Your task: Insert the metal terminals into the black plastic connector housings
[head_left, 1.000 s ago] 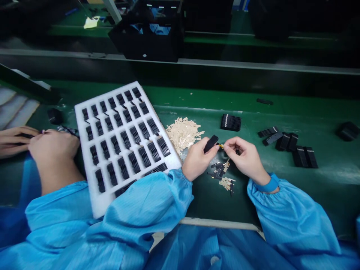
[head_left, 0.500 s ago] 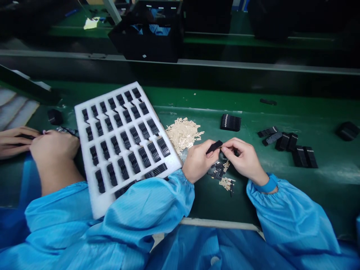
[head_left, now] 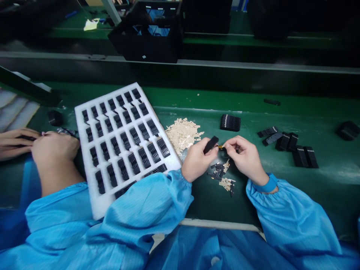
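My left hand (head_left: 198, 157) is closed on a small flat black part (head_left: 210, 145), its long side slanting up to the right. From this part a narrow gold-coloured strip (head_left: 220, 147) runs toward my right hand (head_left: 244, 155), whose thumb and fingers are pinched at the strip's end. What else lies within the right fingers is hidden. Just below both hands is a small heap of black and beige bits (head_left: 219, 171). Beyond my left hand lies a pile of beige flat tabs (head_left: 184, 134).
A white foam tray (head_left: 101, 208) with rows of black parts lies left, partly under my left sleeve. Stacked black parts (head_left: 230, 122) and loose black pieces (head_left: 306, 156) lie right. Another person's hands (head_left: 54, 150) work at far left. A black bin (head_left: 152, 47) stands behind.
The black part in my left hand has shifted slightly left and tilted more upright. My hands are a little farther apart, and more of the gold-coloured strip shows between them.
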